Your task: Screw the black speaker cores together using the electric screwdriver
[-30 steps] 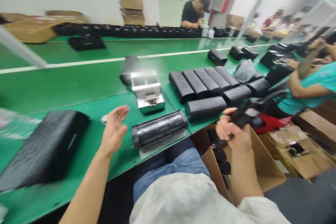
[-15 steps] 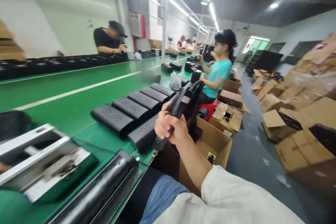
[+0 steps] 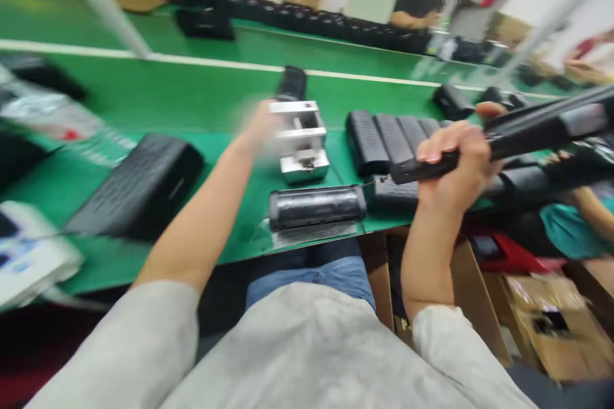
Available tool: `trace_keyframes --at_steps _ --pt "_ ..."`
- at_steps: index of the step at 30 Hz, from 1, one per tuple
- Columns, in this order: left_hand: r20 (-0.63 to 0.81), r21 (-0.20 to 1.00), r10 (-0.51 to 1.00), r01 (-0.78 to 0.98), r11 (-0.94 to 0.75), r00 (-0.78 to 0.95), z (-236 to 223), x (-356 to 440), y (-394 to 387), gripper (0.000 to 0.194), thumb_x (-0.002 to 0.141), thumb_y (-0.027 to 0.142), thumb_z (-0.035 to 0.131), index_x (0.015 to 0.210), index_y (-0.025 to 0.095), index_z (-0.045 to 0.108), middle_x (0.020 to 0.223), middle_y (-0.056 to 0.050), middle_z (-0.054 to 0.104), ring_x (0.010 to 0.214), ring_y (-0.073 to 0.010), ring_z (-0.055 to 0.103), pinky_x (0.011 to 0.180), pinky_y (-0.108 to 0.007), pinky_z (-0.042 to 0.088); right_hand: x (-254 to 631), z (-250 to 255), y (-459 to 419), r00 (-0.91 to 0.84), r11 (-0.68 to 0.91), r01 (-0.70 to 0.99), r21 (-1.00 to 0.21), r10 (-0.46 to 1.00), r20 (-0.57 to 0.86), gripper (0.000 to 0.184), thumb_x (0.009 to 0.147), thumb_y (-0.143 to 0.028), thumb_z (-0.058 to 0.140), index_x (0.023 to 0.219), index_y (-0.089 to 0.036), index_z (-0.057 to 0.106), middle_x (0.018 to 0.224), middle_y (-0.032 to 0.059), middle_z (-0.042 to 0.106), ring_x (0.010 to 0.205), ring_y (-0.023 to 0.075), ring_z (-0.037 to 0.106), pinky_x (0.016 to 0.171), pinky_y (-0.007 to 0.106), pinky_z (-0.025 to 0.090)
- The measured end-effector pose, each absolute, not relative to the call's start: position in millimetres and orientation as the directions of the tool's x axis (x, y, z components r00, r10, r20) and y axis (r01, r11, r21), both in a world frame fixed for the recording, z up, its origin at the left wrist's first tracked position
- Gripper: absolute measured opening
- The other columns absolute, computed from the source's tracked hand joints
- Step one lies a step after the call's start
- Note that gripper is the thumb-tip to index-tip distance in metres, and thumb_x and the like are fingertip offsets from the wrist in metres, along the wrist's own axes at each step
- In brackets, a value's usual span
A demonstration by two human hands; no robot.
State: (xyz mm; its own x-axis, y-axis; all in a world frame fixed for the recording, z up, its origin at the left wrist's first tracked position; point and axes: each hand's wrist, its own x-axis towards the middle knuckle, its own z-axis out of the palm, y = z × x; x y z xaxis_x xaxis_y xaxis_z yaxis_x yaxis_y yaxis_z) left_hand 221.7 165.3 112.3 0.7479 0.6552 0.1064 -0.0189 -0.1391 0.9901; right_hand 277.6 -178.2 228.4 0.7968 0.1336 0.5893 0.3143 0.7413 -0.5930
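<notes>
My right hand point(image 3: 455, 163) is wrapped round a black electric screwdriver point(image 3: 522, 140), raised over the bench's near right side with its tip pointing left. My left hand point(image 3: 259, 131) is smeared by motion beside the left edge of a silver metal fixture point(image 3: 302, 131); whether it grips the fixture I cannot tell. In front of the fixture lies a glossy black rounded housing point(image 3: 316, 206) along the bench edge. Just behind the fixture stands a small black part point(image 3: 291, 83). Under the screwdriver's tip is a black slotted housing point(image 3: 393, 195).
Several black housings point(image 3: 369, 140) stand in a row to the right. A larger black case point(image 3: 139, 188) and a white device point(image 3: 33, 255) are on the left. Cardboard boxes point(image 3: 474, 307) sit below at right, near a co-worker's teal sleeve point(image 3: 575, 227). Another person point(image 3: 417, 0) works across the green bench.
The view has swung left and down to the bench before me. My left arm now reaches to the metal fixture. The screwdriver stays in my right hand.
</notes>
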Motion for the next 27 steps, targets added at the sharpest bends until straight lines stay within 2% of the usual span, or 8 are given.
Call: trace_keyframes --at_steps 3,9,12,17,20,23,25,27 --pt "0.008 0.992 0.723 0.083 -0.091 0.691 96.9 192.9 190.9 0.081 0.084 0.023 0.082 0.161 0.02 0.058 0.153 -0.017 0.075 0.159 -0.0475 0.058 0.139 -0.071 0.044 269.8 230.3 -136.6 0.744 0.711 0.402 -0.577 0.114 0.658 0.025 0.094 -0.022 0.076 0.118 -0.027 0.072 0.069 -0.0077 0.048 0.05 0.0112 0.045 0.049 0.026 0.042" --pt "0.081 0.995 0.637 -0.021 -0.101 0.767 98.2 220.3 192.4 0.102 0.075 0.022 0.078 0.171 0.015 0.043 0.159 -0.023 0.067 0.163 -0.0478 0.054 0.138 -0.069 0.043 252.6 224.5 -62.7 0.601 0.653 0.49 -0.578 0.227 0.766 0.017 0.103 -0.027 0.074 0.115 -0.029 0.062 0.071 -0.008 0.047 0.05 0.0131 0.048 0.051 0.029 0.044" --pt "0.085 0.994 0.64 -0.016 -0.112 0.764 99.8 217.9 193.1 0.103 0.08 0.025 0.078 0.176 0.012 0.04 0.171 -0.027 0.059 0.169 -0.0485 0.048 0.142 -0.071 0.038 261.4 215.7 -28.5 0.529 0.683 0.482 -0.549 0.272 0.803 0.025 0.104 -0.041 0.08 0.113 -0.028 0.06 0.067 -0.0106 0.044 0.047 0.0119 0.046 0.051 0.028 0.042" --pt "0.117 0.98 0.664 0.021 -0.197 0.738 77.7 151.1 162.9 0.101 0.106 0.065 0.07 0.19 0.034 0.022 0.202 -0.014 0.021 0.191 -0.0436 0.0 0.151 -0.072 0.006 273.8 208.2 4.1 0.482 0.642 0.538 -0.546 0.298 0.824 0.055 0.103 -0.078 0.085 0.112 -0.031 0.057 0.071 -0.0091 0.047 0.052 0.0132 0.05 0.058 0.033 0.045" --pt "0.199 0.954 0.554 -0.031 -0.297 0.808 41.4 72.3 113.9 0.11 0.106 0.089 0.058 0.193 0.04 0.012 0.203 -0.013 0.02 0.189 -0.0446 0.018 0.151 -0.07 0.02 276.5 206.6 11.4 0.487 0.585 0.553 -0.593 0.351 0.8 0.067 0.098 -0.093 0.08 0.115 -0.032 0.056 0.076 -0.0078 0.051 0.054 0.0121 0.046 0.057 0.034 0.045" --pt "0.163 0.957 0.398 -0.045 -0.288 0.903 11.0 11.4 71.8 0.123 0.096 0.101 0.064 0.192 0.036 0.024 0.192 -0.018 0.045 0.174 -0.0497 0.05 0.144 -0.069 0.042 278.4 205.4 16.0 0.5 0.486 0.568 -0.665 0.438 0.747 0.071 0.099 -0.099 0.074 0.12 -0.034 0.053 0.088 -0.0053 0.061 0.056 0.0115 0.042 0.055 0.035 0.042" --pt "0.121 0.968 0.414 -0.016 -0.249 0.902 5.4 3.1 64.0 0.118 0.098 0.1 0.062 0.19 0.034 0.031 0.181 -0.02 0.059 0.162 -0.0477 0.063 0.139 -0.068 0.049 279.6 204.7 19.0 0.517 0.434 0.574 -0.694 0.466 0.718 0.071 0.101 -0.1 0.071 0.121 -0.035 0.05 0.089 -0.0052 0.061 0.058 0.0122 0.039 0.056 0.036 0.04" --pt "0.126 0.966 0.503 0.008 -0.257 0.855 11.5 21.4 75.3 0.117 0.101 0.095 0.065 0.191 0.032 0.027 0.182 -0.022 0.056 0.167 -0.0458 0.059 0.141 -0.066 0.046 280.4 204.2 21.9 0.53 0.439 0.564 -0.7 0.458 0.714 0.074 0.099 -0.102 0.071 0.121 -0.036 0.049 0.087 -0.0061 0.059 0.058 0.0129 0.037 0.056 0.037 0.039"
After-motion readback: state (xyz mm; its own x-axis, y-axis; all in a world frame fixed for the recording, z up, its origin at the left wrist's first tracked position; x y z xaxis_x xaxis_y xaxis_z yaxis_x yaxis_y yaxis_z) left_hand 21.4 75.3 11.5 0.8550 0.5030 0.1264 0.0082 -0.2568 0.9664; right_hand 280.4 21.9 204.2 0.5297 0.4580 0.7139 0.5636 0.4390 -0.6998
